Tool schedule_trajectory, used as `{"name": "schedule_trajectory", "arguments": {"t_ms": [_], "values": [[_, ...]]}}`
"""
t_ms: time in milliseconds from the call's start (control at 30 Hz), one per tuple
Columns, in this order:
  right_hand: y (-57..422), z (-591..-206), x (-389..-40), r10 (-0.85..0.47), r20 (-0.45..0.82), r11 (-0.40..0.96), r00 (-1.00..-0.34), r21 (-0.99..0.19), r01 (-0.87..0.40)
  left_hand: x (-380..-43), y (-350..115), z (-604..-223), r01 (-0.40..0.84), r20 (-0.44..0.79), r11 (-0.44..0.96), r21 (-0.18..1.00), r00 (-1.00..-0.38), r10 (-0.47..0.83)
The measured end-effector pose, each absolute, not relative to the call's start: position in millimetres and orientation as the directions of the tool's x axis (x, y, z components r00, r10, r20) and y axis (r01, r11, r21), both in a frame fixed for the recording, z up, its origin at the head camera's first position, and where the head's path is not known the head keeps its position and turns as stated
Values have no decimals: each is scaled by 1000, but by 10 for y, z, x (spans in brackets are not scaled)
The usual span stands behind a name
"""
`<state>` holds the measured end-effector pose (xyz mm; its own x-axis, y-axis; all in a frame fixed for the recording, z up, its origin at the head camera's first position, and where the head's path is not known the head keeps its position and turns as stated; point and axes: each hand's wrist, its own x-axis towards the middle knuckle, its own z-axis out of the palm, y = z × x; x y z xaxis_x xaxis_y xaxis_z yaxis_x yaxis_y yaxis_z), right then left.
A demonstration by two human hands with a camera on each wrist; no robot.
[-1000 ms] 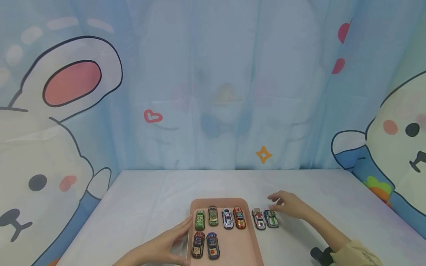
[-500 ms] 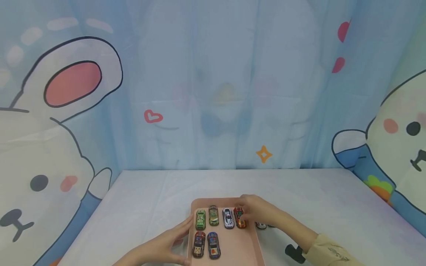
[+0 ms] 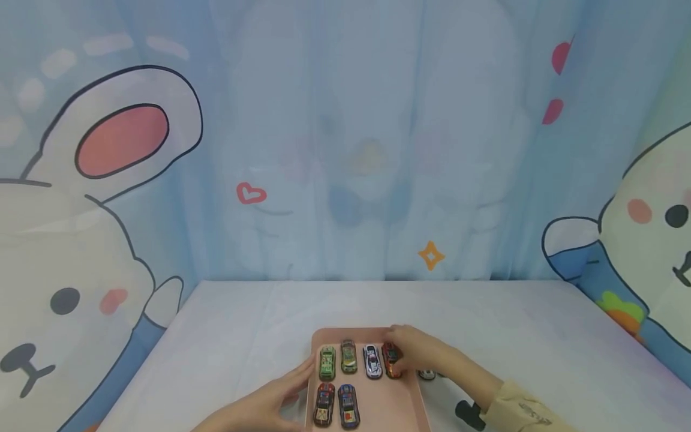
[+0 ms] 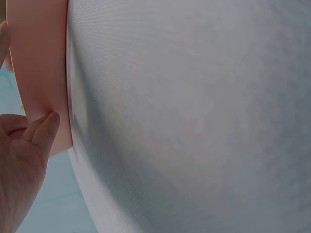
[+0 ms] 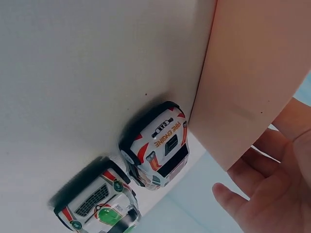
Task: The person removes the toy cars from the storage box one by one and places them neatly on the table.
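A pink tray (image 3: 391, 408) holds several toy cars, among them a green one (image 3: 327, 363), a white one (image 3: 372, 361) and a dark one (image 3: 324, 405). My right hand (image 3: 418, 351) reaches over the tray's right wall and pinches the red toy car (image 3: 390, 360) at the row's right end, partly covering it. At the left wall, my left hand (image 3: 270, 401) rests with spread fingers, and its fingertips touch the outer side in the left wrist view. Outside the right wall stand a white fire-engine car (image 5: 163, 148) and a white-and-green car (image 5: 104, 201).
A white cloth covers the table (image 3: 254, 318). Behind it hangs a blue curtain (image 3: 367, 240) printed with cartoon animals. The right forearm passes over the two cars outside the tray, mostly hiding them from the head view.
My right hand has moved left from beside the white-and-green car to the red toy car in the tray and taken hold of it. My left hand has stayed at the tray's left wall.
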<state>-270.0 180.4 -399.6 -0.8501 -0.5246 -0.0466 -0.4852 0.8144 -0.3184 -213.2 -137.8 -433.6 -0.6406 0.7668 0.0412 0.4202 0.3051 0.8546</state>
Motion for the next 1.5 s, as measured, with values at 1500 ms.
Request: {"name": "schedule_trajectory", "arguments": {"t_ms": [1500], "values": [[2016, -4072, -2644, -628, 182, 622, -756, -466, -629, -2139, -1376, -4323, 370, 3, 307, 877, -642, 767]]}}
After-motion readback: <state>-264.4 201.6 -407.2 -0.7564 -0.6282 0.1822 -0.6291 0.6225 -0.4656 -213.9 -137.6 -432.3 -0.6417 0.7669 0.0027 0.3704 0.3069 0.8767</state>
